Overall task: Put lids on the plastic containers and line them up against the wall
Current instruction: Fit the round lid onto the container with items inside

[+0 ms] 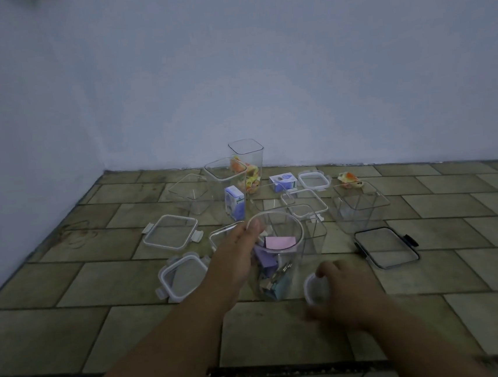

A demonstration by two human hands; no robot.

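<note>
While the left hand (239,251) grips the round container (289,260) at its rim, the right hand (351,295) holds a small white lid (314,291) beside it.

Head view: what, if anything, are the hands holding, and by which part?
The left hand grips the round clear container at its rim, thumb on the lip. The right hand holds a small round white lid by its edge.

Single head-worn wide-angle view, forward and down over the near tiled floor (432,277) toward the wall (260,65)
</note>
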